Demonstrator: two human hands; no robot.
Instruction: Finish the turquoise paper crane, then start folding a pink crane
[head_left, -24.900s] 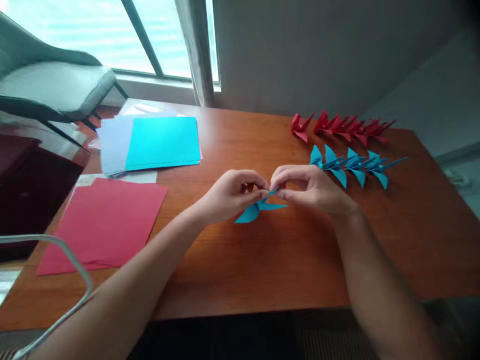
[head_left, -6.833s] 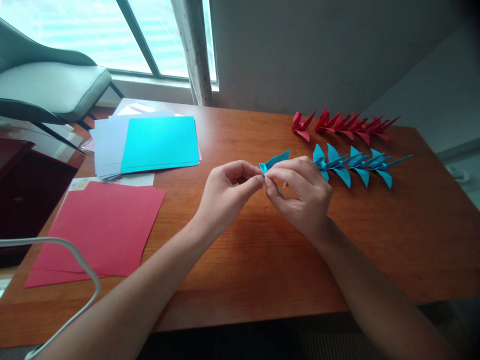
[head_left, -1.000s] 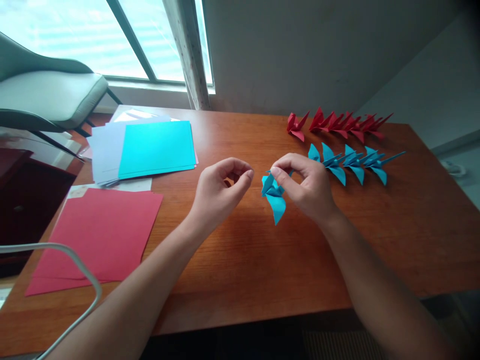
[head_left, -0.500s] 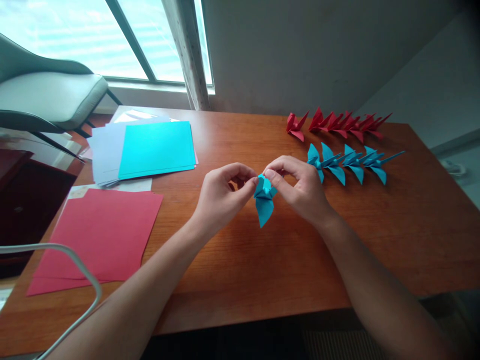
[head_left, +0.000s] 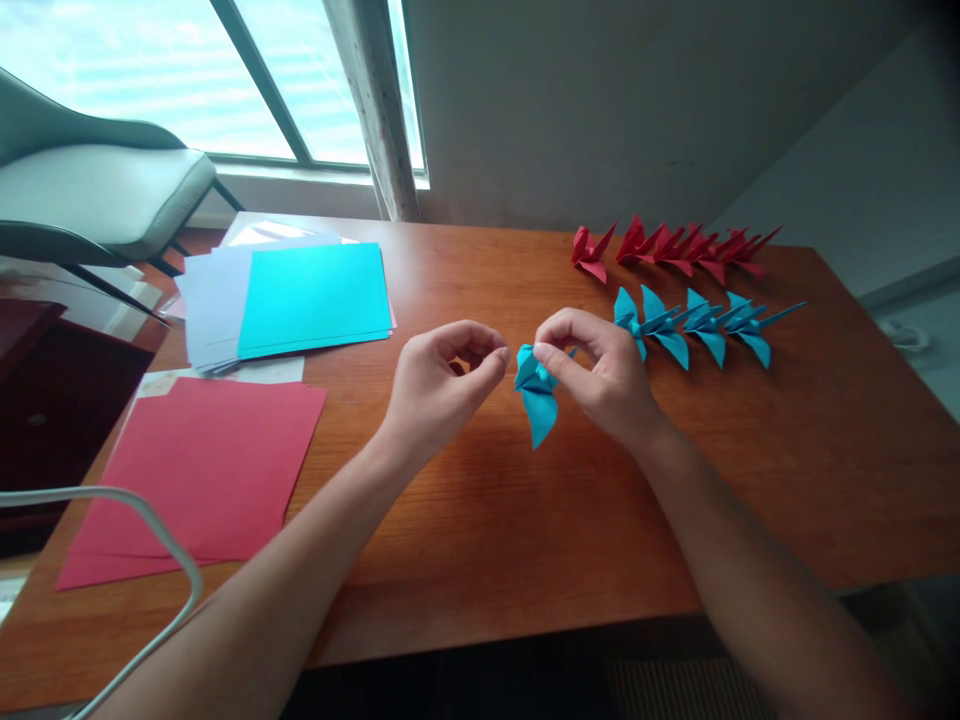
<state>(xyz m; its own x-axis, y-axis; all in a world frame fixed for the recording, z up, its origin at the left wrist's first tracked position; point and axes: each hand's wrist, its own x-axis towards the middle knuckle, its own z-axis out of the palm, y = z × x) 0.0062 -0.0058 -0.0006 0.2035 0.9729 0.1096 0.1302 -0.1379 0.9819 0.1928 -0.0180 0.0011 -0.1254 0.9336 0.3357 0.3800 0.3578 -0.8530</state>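
Note:
My right hand (head_left: 604, 375) pinches a folded blue paper crane (head_left: 535, 392) above the middle of the wooden table (head_left: 525, 520); one wing hangs downward. Just left of the crane, my left hand (head_left: 442, 385) hovers with fingers curled, thumb and forefinger close together, holding nothing and not touching the paper. A row of finished blue cranes (head_left: 694, 325) lies to the right of my right hand. Behind them is a row of red cranes (head_left: 675, 245).
A stack of blue and pale lilac paper sheets (head_left: 289, 300) lies at the back left of the table, red sheets (head_left: 199, 465) at the front left. A grey chair (head_left: 97, 190) stands by the window. A white cable (head_left: 142, 520) loops at the lower left.
Half a second ago both hands pinched the blue crane. My left hand has let go and drawn slightly left; my right hand keeps the crane.

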